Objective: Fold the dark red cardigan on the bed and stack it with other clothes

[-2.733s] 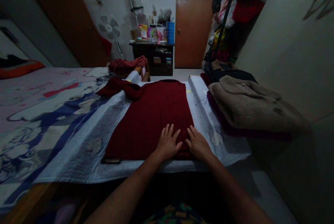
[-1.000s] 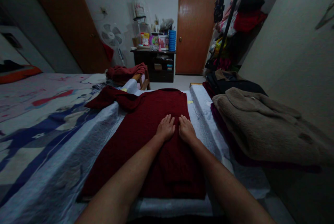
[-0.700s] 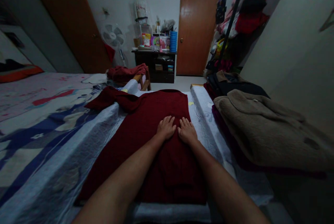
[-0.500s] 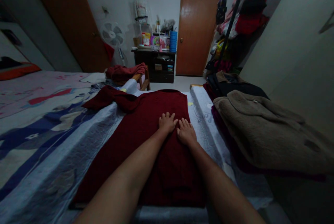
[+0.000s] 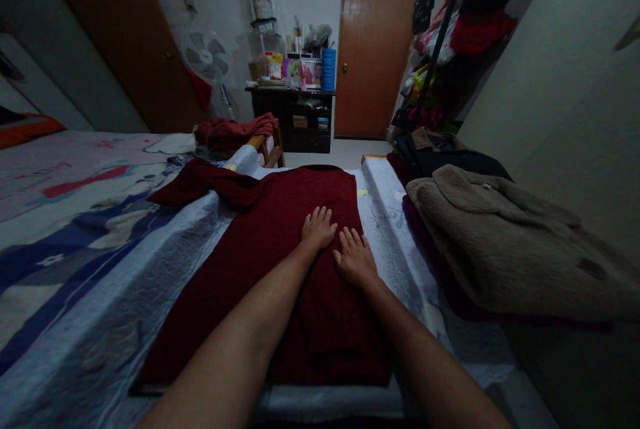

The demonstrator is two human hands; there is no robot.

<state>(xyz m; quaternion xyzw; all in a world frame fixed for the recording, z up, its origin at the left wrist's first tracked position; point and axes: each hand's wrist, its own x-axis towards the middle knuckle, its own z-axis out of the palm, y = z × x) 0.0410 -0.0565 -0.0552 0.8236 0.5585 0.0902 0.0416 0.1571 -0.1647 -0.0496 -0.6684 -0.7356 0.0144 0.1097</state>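
Note:
A dark red long-sleeved sweater (image 5: 240, 255) lies spread out in front of me, its neckline at the far end. Its left sleeve stretches out to the left over a raised padded edge, while the right sleeve is folded in over the body. My left hand (image 5: 319, 227) rests flat on the upper part of the sweater, fingers apart. Just to its right, my right hand (image 5: 356, 257) lies flat on the folded side near the right edge, fingers stretched out. Neither hand grips the cloth.
Folded clothes, a brown fleecy coat (image 5: 500, 242) on top, are stacked at the right. A patterned bedsheet (image 5: 90, 215) covers the left side. Reddish cloth (image 5: 235, 132) hangs over a wooden frame. Further back stand a fan (image 5: 207, 59), a dark cabinet (image 5: 290, 115) and a door (image 5: 367, 42).
Both hands stay flat on the sweater; the fingers of my right hand have spread slightly and the hands sit a little further apart. The whole view has shifted slightly.

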